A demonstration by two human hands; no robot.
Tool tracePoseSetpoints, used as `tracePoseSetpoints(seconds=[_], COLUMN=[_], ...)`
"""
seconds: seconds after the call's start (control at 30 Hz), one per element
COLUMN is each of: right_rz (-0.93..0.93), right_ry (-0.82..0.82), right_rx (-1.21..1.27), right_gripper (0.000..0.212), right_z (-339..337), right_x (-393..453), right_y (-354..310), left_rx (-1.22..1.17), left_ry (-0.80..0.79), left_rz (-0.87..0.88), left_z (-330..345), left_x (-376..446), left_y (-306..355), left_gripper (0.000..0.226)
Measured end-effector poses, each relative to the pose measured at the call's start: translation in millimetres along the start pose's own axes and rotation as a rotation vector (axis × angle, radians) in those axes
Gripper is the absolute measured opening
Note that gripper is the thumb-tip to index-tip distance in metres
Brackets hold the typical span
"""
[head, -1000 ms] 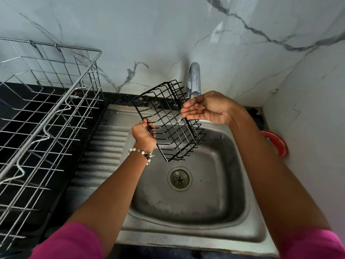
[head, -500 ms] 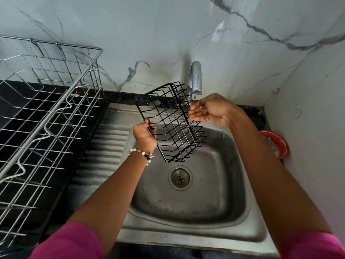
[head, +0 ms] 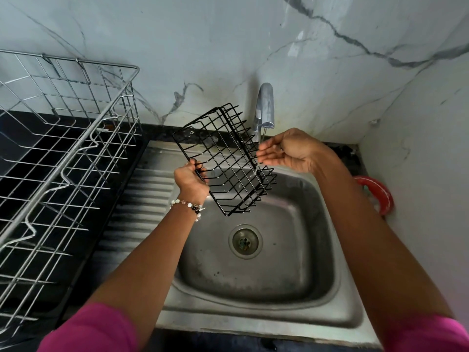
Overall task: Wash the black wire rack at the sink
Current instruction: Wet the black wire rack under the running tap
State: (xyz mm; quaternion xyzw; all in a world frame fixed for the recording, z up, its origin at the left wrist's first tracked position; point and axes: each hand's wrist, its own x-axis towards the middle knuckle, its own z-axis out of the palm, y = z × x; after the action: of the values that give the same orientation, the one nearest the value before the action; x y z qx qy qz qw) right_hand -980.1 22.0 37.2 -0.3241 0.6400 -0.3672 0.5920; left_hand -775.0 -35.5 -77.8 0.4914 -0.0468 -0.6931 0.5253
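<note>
A black wire rack (head: 229, 158) is held tilted above the steel sink (head: 317, 270), under the chrome tap (head: 265, 107). My left hand (head: 190, 180) grips the rack's left edge, fingers curled round a wire. My right hand (head: 286, 151) hovers palm up just below the tap's spout, fingers straight and together, their tips at the rack's right side. A thin stream of water falls from the spout past the fingertips onto the rack.
A large silver wire dish rack (head: 58, 158) stands on the black counter at left, beside the sink's ribbed drainboard (head: 142, 199). The drain (head: 245, 240) sits mid-basin. A red round object (head: 375, 194) lies at the right wall. Marble walls close the back and right.
My right hand turned from palm down over the rack to palm up under the spout. The rack in my left hand stayed almost still.
</note>
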Motion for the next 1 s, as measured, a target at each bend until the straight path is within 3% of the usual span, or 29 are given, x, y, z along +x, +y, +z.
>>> tracePoseSetpoints(seconds=[0.17,0.27,0.4,0.5,0.63,0.77,0.9,1.0], right_rz=[0.024,-0.007,-0.011,-0.026,-0.059,-0.150,-0.105,-0.028], right_ry=[-0.130,0.021,-0.090,0.000,-0.022,0.147,0.081,0.106], right_rx=[0.003,-0.034,0.030,-0.028,0.011,-0.101,-0.113,0.025], right_gripper=[0.032,0.026,0.031,0.028,0.027,0.018,0.016,0.040], right_z=[3.7,0.6,-1.2,-2.7,-1.2,1.2,9.2,13.7], right_x=[-0.6,4.2,0.6,1.3,1.3,7.5,8.1,6.3], right_y=[1.8,3.7,3.7,4.1,6.5,12.1,25.1,31.0], left_rx=[-0.013,-0.021,-0.028,-0.020,-0.025,0.006,0.072,0.172], left_ry=[-0.006,-0.020,-0.033,-0.032,-0.049,-0.055,-0.043,-0.051], left_rz=[0.002,-0.001,0.001,0.006,0.018,0.026,0.004,0.072], left_z=[0.3,-1.3,-3.8,-5.5,-8.5,-14.9,-18.0,-15.8], left_x=[-0.6,-2.9,-3.2,-3.9,-7.7,-12.3,-20.8,-31.7], left_y=[3.2,4.6,9.5,11.7,15.7,16.6,16.3,14.6], left_gripper=[0.034,0.035,0.036,0.036,0.035,0.030,0.030,0.029])
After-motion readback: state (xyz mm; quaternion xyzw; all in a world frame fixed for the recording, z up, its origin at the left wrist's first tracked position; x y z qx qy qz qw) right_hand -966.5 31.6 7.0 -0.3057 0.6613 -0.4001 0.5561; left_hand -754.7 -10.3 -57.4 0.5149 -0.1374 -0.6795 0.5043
